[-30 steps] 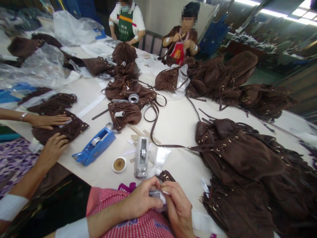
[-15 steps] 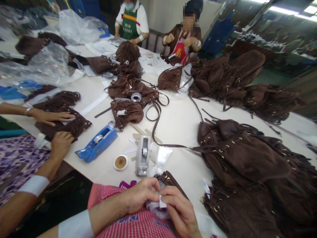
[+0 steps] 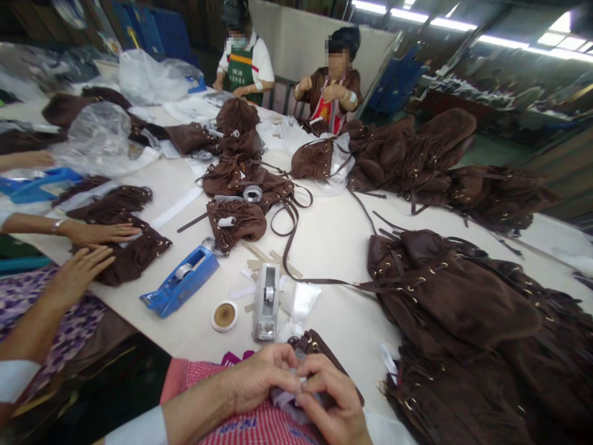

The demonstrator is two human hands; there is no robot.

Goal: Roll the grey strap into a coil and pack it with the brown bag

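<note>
My left hand (image 3: 264, 378) and my right hand (image 3: 336, 395) meet at the table's near edge, fingertips pinched together. Between them is a crumpled, translucent greyish wrap (image 3: 293, 405), held just above the red checked apron (image 3: 245, 426). Exactly what lies under my fingertips is hidden. A dark brown bag part with eyelets (image 3: 319, 346) lies just beyond my hands. Farther forward stands a grey tape dispenser (image 3: 266, 306), with a clear plastic bag (image 3: 303, 303) beside it. A round roll with a brown centre (image 3: 225, 315) lies to its left.
Piled brown fringed bags (image 3: 454, 296) fill the right side, a long strap (image 3: 319, 279) trailing across the table. A blue tape dispenser (image 3: 183, 281) stands left. A co-worker's hands (image 3: 88, 253) press a brown bag (image 3: 139, 253) there. Two people stand across the table.
The small white piece seen at my fingertips is now covered, and both hands have drawn closer together. The neighbour's nearer hand has slid left with its fingers spread. The camera view has tilted up slightly.
</note>
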